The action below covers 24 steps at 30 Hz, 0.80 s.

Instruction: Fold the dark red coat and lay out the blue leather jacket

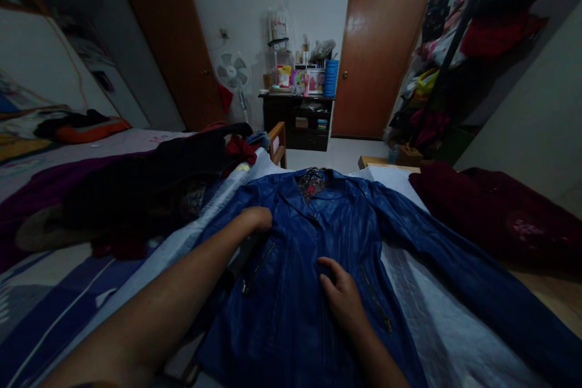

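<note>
A blue leather jacket (pixel 302 254) lies front up on a pale bed cover, its collar at the far end and a patterned lining showing at the neck. Its right-hand sleeve stretches out toward the lower right, while my left arm partly covers the other side. My left hand (pixel 258 218) is closed on the jacket near the left armhole, with its fingertips hidden. On the lower front, by the centre edge, my right hand (pixel 342 291) rests palm down, thumb and forefinger apart. Slanted zips run along both front pockets.
Dark clothes (pixel 122 194) are heaped on the left, beside another bed surface. A maroon garment (pixel 495 212) lies at the right edge. Beyond the bed stand a wooden chair (pixel 278 142), a fan (pixel 234 73) and a dark cabinet (pixel 295 124). Bags hang at the upper right.
</note>
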Motion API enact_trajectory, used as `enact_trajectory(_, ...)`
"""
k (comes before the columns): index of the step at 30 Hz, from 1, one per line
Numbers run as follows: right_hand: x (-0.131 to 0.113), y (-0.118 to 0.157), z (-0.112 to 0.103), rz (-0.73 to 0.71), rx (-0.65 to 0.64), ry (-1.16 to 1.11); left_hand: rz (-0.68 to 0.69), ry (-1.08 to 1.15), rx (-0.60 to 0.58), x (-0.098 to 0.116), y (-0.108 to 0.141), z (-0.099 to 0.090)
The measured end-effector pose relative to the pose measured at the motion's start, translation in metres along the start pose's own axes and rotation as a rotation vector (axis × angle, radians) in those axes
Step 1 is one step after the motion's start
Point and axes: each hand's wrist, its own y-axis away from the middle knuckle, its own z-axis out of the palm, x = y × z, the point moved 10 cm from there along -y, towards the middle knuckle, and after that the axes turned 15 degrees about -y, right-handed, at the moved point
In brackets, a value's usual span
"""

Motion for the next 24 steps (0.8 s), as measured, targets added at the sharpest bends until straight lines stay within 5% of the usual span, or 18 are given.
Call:
enact_trajectory(4,-0.005,0.001,0.000,-0.006,0.014,0.033,-0.139,0.212,-0.027,-0.018,0.028,0.019)
enact_trajectory(13,-0.001,0.001,-0.001,-0.026,0.024,-0.015,-0.463,0.610,0.105,-0.025,0.079,0.052)
enact_trajectory(20,-0.002,-0.001,-0.001,-0.059,0.021,-0.021,-0.469,0.544,0.208,-0.054,0.102,0.006)
enact_trajectory(24,-0.003,0.000,0.003,-0.063,0.006,0.045,-0.351,0.069,0.162,-0.044,0.115,-0.004)
